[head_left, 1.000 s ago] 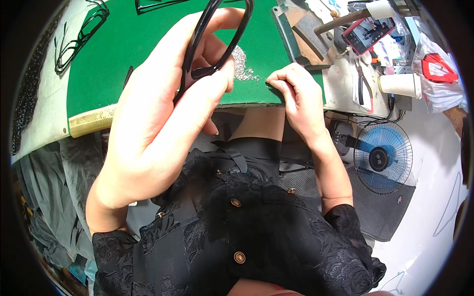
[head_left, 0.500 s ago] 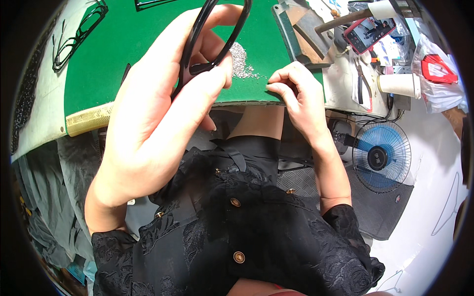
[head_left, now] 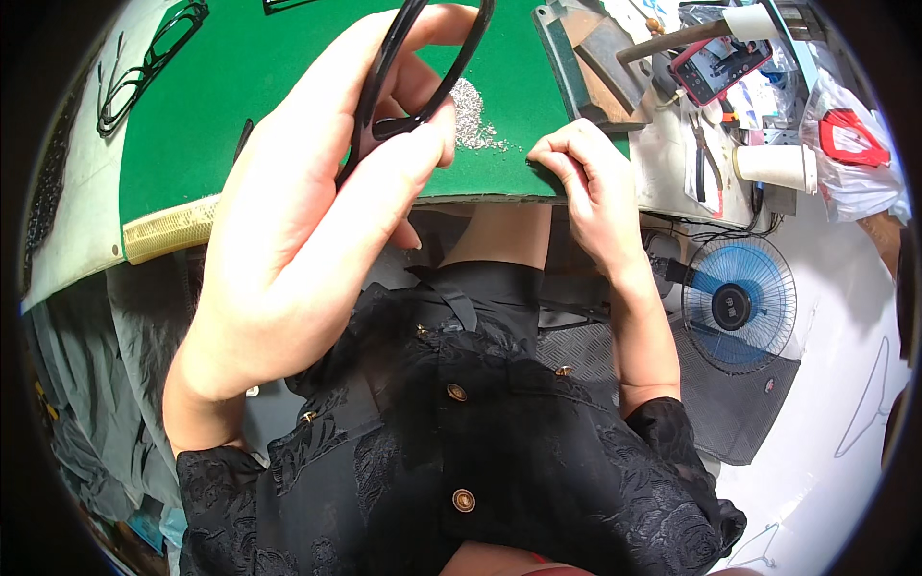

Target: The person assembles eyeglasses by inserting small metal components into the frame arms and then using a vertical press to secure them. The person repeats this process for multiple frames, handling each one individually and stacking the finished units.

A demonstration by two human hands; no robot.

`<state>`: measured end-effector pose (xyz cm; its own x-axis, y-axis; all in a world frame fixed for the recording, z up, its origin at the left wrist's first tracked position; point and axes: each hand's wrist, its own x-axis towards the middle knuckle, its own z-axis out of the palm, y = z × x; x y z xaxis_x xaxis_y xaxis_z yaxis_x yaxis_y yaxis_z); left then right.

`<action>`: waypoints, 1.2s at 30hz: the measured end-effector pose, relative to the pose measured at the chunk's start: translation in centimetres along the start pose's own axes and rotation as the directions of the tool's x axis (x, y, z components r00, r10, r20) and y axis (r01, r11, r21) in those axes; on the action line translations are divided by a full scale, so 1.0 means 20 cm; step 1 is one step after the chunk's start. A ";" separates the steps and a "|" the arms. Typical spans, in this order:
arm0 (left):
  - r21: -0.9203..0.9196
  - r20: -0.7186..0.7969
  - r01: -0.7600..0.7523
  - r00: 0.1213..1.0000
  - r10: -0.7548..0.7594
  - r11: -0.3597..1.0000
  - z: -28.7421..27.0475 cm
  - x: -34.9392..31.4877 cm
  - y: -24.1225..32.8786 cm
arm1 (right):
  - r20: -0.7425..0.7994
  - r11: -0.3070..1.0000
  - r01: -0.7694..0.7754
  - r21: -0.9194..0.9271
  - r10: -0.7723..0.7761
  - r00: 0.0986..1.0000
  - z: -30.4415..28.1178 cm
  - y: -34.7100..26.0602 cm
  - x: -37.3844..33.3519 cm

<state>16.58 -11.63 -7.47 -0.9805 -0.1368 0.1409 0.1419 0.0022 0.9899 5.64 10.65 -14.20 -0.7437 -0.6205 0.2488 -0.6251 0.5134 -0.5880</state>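
Raised close to the camera, my left hand (head_left: 298,211) is closed round a black glasses frame (head_left: 377,86). Its upper end runs past the top edge of the picture. Beyond the fingers lies a heap of tiny silvery rhinestones (head_left: 468,113) on the green mat (head_left: 279,58), some of them strewn toward the right. At the mat's near edge, just right of those stones, my right hand (head_left: 591,178) has thumb and forefinger pinched together. A dark speck shows at its fingertips, too small to name.
More black glasses (head_left: 154,67) lie at the far left. A yellow strip (head_left: 171,228) edges the table. To the right are a metal block (head_left: 605,72), a phone (head_left: 720,67), pliers (head_left: 706,158) and a white paper cup (head_left: 776,168). A blue fan (head_left: 738,302) stands below.
The glasses frame has shifted and turned very slightly in my left hand. My right hand's pinched fingertips have moved a little to the right, and the whole view has drifted slightly.
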 end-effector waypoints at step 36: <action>-0.364 0.622 0.494 0.760 -0.189 0.790 0.24 0.04 0.20 | -0.233 0.736 0.345 0.582 -0.256 0.938 -0.33 -0.21 0.17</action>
<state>15.64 -6.98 -3.38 -0.8563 0.5117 -0.0696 -0.3233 -0.4260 0.8450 4.10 10.28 -5.73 -0.5930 -0.5755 0.5632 -0.5792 -0.1810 -0.7948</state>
